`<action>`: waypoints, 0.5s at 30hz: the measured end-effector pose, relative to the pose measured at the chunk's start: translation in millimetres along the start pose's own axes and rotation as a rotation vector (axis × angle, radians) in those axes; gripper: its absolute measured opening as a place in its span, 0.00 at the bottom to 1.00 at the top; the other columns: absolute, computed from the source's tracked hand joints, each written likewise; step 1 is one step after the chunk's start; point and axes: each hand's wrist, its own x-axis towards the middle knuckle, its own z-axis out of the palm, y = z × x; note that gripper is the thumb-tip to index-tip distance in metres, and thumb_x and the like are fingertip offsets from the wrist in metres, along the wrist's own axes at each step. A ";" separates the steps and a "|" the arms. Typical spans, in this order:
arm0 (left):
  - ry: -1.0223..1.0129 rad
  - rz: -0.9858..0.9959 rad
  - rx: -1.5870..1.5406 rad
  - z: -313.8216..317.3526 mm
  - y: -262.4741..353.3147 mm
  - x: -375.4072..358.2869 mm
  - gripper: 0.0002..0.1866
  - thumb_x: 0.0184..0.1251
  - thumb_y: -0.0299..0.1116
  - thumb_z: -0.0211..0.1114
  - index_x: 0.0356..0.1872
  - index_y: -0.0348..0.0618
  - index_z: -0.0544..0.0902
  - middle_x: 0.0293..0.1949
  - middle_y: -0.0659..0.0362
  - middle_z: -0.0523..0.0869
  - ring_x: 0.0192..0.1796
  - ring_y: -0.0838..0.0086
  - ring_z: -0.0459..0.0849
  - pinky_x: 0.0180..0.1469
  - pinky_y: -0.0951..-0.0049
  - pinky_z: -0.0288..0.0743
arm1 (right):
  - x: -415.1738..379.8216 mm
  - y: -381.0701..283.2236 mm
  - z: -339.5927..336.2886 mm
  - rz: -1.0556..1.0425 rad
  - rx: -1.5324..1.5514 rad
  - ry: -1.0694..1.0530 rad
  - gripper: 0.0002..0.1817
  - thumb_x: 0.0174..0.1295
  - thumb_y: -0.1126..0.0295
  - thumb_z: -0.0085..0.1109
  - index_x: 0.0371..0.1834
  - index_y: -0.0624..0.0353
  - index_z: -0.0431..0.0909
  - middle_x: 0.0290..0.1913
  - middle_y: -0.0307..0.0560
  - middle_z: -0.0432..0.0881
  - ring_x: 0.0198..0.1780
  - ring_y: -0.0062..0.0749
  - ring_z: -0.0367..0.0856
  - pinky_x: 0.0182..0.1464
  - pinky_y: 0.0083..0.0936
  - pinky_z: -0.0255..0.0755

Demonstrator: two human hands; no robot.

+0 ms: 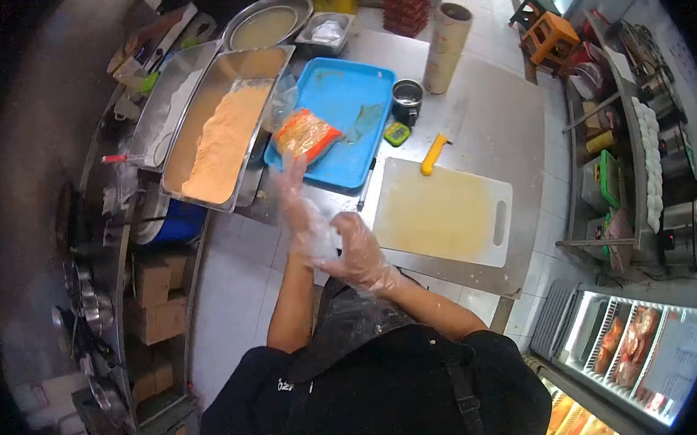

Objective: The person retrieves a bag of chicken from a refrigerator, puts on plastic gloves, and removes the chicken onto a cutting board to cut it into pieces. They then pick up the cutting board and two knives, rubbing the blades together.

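Note:
My left hand [301, 213], in a clear plastic glove, is raised in front of the blue tray [345, 88] with its fingers stretched out and slightly blurred. Close beside it, my right hand [359, 253], gloved too, has its fingers curved and apart from the thumb, near the left palm. Whitish loose plastic shows between the hands. On the tray lies an orange and clear packet [307, 135], just beyond my left fingertips. A white cutting board [443, 211] lies to the right, with a yellow-handled tool [435, 155] at its far edge.
A metal pan of orange powder [226, 141] and a pan of white powder [171, 109] stand left. Near the tray are a dark metal cup [407, 100], a green timer [397, 134] and a tall roll [447, 47]. Shelves [608, 110] and a lit display case [649, 350] stand right.

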 end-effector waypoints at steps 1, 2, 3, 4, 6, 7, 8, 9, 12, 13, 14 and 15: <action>-0.025 -0.060 -0.069 -2.6 -7.1 2.5 0.26 0.75 0.44 0.39 0.66 0.37 0.64 0.63 0.45 0.68 0.65 0.61 0.67 0.68 0.66 0.57 | 14.5 -2.5 4.6 -0.051 -0.065 0.079 0.20 0.49 0.60 0.66 0.38 0.64 0.75 0.35 0.55 0.75 0.35 0.48 0.76 0.36 0.38 0.71; -0.054 -0.111 -0.146 -2.4 -14.0 7.6 0.25 0.75 0.42 0.40 0.66 0.36 0.63 0.64 0.45 0.67 0.66 0.63 0.66 0.69 0.66 0.56 | 19.1 2.6 11.0 -0.052 -0.059 0.074 0.20 0.49 0.60 0.66 0.38 0.64 0.75 0.35 0.55 0.75 0.35 0.48 0.76 0.36 0.38 0.71; -0.087 -0.158 -0.231 1.4 -20.4 16.0 0.25 0.75 0.40 0.40 0.66 0.35 0.62 0.64 0.46 0.66 0.66 0.64 0.65 0.70 0.66 0.55 | 25.0 12.2 15.5 -0.004 -0.093 -0.147 0.16 0.51 0.63 0.64 0.35 0.63 0.74 0.32 0.54 0.74 0.34 0.49 0.75 0.36 0.39 0.71; -0.125 -0.205 -0.320 6.2 -26.5 25.0 0.24 0.75 0.37 0.41 0.66 0.33 0.61 0.65 0.46 0.66 0.67 0.65 0.63 0.70 0.66 0.53 | 31.8 19.6 19.1 0.047 -0.133 -0.363 0.12 0.53 0.65 0.62 0.33 0.62 0.73 0.29 0.53 0.73 0.34 0.49 0.74 0.36 0.40 0.70; -0.181 -0.252 -0.423 12.1 -37.4 43.0 0.24 0.74 0.35 0.41 0.66 0.32 0.60 0.65 0.46 0.65 0.68 0.66 0.62 0.71 0.66 0.52 | 44.3 17.8 26.2 -0.062 -0.062 -0.281 0.06 0.55 0.69 0.57 0.30 0.60 0.73 0.26 0.52 0.74 0.31 0.50 0.75 0.35 0.41 0.70; -0.233 -0.253 -0.421 9.3 -42.7 49.3 0.25 0.75 0.38 0.40 0.66 0.32 0.59 0.66 0.46 0.63 0.69 0.65 0.59 0.71 0.65 0.51 | 44.1 18.8 29.5 -0.110 0.018 -0.342 0.06 0.54 0.71 0.57 0.29 0.61 0.73 0.27 0.52 0.74 0.31 0.51 0.75 0.35 0.41 0.70; -0.290 -0.257 -0.419 5.1 -45.8 54.0 0.26 0.76 0.40 0.38 0.67 0.32 0.59 0.67 0.46 0.61 0.71 0.65 0.56 0.72 0.65 0.50 | 45.8 18.3 32.1 -0.152 0.099 -0.401 0.05 0.53 0.72 0.57 0.28 0.61 0.73 0.28 0.53 0.74 0.32 0.51 0.75 0.36 0.42 0.70; -0.350 -0.259 -0.418 3.6 -48.6 58.6 0.26 0.76 0.42 0.37 0.67 0.33 0.59 0.68 0.46 0.59 0.72 0.64 0.53 0.72 0.64 0.49 | 49.9 19.1 35.0 -0.057 0.204 -0.426 0.03 0.51 0.74 0.57 0.28 0.60 0.73 0.28 0.52 0.75 0.32 0.50 0.76 0.36 0.41 0.71; -0.442 -0.135 0.020 5.7 -30.8 77.9 0.27 0.76 0.43 0.37 0.66 0.33 0.60 0.69 0.44 0.57 0.72 0.61 0.52 0.72 0.63 0.47 | 70.4 23.8 31.8 -0.088 0.118 -0.470 0.04 0.50 0.75 0.58 0.29 0.59 0.75 0.30 0.52 0.77 0.34 0.50 0.76 0.38 0.40 0.72; -0.303 -0.414 -0.302 7.0 -8.9 84.6 0.26 0.76 0.43 0.39 0.65 0.34 0.63 0.68 0.45 0.60 0.72 0.59 0.54 0.73 0.64 0.45 | 75.7 36.7 30.7 -0.092 0.107 -0.467 0.04 0.50 0.75 0.58 0.29 0.59 0.75 0.30 0.52 0.77 0.34 0.50 0.76 0.38 0.40 0.72; -0.302 -0.406 -0.311 3.6 -15.8 101.2 0.26 0.76 0.43 0.39 0.65 0.34 0.63 0.68 0.45 0.60 0.72 0.59 0.54 0.73 0.64 0.45 | 78.5 58.6 25.5 -0.056 0.086 -0.397 0.05 0.49 0.76 0.57 0.30 0.59 0.76 0.31 0.52 0.78 0.34 0.49 0.77 0.39 0.38 0.72; -0.300 -0.144 -0.069 -4.3 -29.3 123.5 0.26 0.74 0.43 0.44 0.65 0.34 0.63 0.66 0.45 0.64 0.69 0.59 0.59 0.71 0.62 0.49 | 82.3 74.8 14.4 -0.023 0.068 -0.333 0.06 0.48 0.77 0.57 0.30 0.59 0.77 0.32 0.51 0.79 0.34 0.49 0.77 0.39 0.37 0.73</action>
